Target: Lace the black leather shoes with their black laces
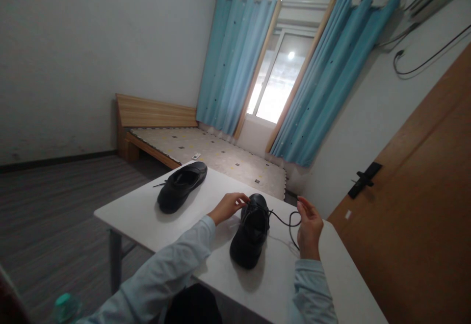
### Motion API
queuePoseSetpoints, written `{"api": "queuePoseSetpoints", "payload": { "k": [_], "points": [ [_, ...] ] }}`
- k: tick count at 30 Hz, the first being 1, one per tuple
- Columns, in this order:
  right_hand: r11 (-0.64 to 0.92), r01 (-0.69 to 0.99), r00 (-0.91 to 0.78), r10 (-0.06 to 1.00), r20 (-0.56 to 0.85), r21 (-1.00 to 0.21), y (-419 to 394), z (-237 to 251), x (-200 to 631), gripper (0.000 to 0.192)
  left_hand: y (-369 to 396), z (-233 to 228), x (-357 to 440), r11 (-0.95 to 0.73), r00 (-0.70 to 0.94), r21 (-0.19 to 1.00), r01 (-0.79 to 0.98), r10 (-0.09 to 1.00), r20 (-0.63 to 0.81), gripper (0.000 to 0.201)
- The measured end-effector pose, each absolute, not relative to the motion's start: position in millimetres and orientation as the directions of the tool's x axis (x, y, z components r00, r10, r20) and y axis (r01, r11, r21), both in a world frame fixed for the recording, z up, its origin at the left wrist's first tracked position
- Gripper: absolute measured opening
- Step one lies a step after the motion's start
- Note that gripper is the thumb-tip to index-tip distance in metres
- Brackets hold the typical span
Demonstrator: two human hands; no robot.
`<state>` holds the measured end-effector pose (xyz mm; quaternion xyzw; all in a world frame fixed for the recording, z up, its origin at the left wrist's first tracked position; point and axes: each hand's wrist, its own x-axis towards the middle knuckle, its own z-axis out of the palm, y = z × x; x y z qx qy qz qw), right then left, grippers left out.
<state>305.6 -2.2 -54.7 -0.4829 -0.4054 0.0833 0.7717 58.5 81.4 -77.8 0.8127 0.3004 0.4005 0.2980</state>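
A black lace-up shoe (250, 240) stands on the white table in front of me, its toe pointing away. At its left edge, near the front of the lacing, the fingers of my left hand (228, 207) are pinched on the shoelace; the exact contact is small and dark. A long black shoelace (280, 219) runs from the shoe's right side and loops toward my right hand (310, 223). That hand is raised right of the shoe, thumb and fingertips together at the lace, part of which it hides. Farther left lies a second black shoe (180, 189), its lace end sticking out left.
The white table (128, 211) has its far edge close to a bed (221, 155) with a patterned mattress. A wooden door (415, 182) is on the right. A bottle with a green cap (65, 302) shows at lower left.
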Motion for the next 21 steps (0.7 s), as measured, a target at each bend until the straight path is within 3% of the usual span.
{"api": "queuePoseSetpoints", "payload": {
  "k": [3,6,14,21],
  "points": [
    [0.387,0.509,0.528,0.565,0.634,-0.769,-3,-56,298,0.032,82,-78,58,-0.644,0.502,0.725,0.246,0.724,0.473,0.019],
    [0.327,0.626,0.427,0.615,0.663,-0.707,-3,-58,291,0.033,83,-79,59,-0.650,0.498,0.720,0.242,0.720,0.483,0.019],
    [0.327,0.547,0.140,0.872,0.469,-0.771,-4,-58,266,0.046,85,-84,61,-0.660,0.480,0.714,0.233,0.716,0.506,0.023],
    [0.314,0.529,0.036,0.920,0.391,-0.788,-3,-68,261,0.056,85,-88,65,-0.670,0.462,0.689,0.275,0.721,0.516,0.018]
  ]
}}
